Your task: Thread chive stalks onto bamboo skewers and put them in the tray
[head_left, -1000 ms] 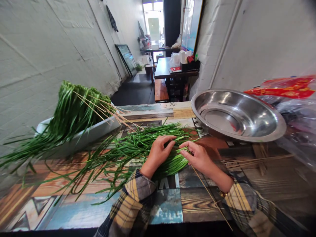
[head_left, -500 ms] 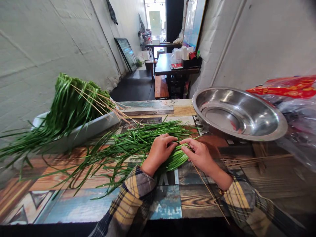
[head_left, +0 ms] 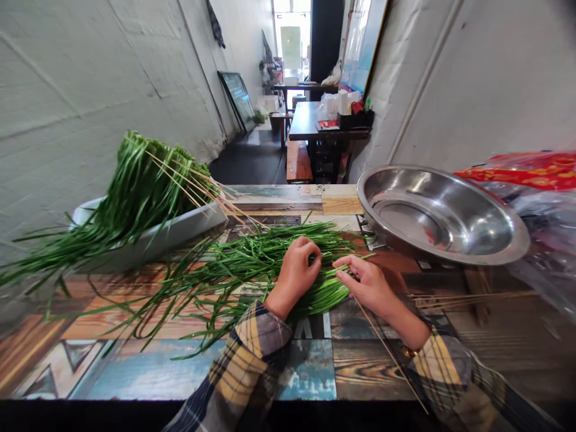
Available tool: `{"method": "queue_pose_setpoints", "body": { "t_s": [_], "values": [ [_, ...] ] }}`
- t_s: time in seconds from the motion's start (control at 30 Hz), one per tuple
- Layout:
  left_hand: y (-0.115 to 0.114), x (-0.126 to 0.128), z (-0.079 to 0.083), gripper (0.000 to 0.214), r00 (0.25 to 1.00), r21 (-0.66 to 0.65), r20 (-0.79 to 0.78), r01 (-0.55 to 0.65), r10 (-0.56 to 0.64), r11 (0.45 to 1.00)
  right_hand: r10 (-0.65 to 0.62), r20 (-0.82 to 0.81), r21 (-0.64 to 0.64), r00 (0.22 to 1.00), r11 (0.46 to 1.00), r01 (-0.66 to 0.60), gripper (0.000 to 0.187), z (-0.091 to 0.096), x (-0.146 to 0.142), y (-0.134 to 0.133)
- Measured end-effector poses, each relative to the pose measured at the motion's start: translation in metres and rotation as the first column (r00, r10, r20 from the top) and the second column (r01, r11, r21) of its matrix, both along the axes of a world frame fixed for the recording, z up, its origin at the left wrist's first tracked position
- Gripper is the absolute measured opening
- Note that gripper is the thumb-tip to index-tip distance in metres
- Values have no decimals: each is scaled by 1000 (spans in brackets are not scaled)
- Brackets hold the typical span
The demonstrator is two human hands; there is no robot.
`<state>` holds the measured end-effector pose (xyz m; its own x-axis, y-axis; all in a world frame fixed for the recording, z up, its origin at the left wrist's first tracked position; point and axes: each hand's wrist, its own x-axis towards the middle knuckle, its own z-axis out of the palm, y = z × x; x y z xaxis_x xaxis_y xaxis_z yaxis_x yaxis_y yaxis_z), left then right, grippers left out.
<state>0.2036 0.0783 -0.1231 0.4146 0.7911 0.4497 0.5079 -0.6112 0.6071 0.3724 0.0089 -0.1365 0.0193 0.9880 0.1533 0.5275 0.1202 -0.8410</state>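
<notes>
Green stalks [head_left: 252, 258] spread across the middle of the surface [head_left: 310, 372], left of a metal basin [head_left: 477, 210]; right hand [head_left: 366, 285] grasping a thin skewer [head_left: 391, 354] at the stalks' right ends; left hand [head_left: 297, 270] curled, contents indiscernible.

Tabletop of multicoloured wood-plank pattern [head_left: 310, 369], long thin green leafy stalks [head_left: 252, 258] spread loose across the middle, oblong white tray [head_left: 198, 227] at left, round shiny metal basin [head_left: 477, 222] at right, thin tan wooden skewers [head_left: 432, 300] nearby.
</notes>
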Motion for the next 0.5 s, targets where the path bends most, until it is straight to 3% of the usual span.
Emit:
{"method": "queue_pose_setpoints", "body": {
  "t_s": [0.1,0.27,0.5],
  "values": [
    [1,0,3,13,988,-101,155,9,7,995,-6,5,35,1000,999,5,22,0,0,0],
    [0,1,3,10,973,-248,230,57,2,967,-13,3,50,1000,999,13,20,0,0,0],
    [2,0,2,12,977,-184,214,36,4,982,1,20,60,1000,998,-2,19,4,-1,-1]
  ]
}}
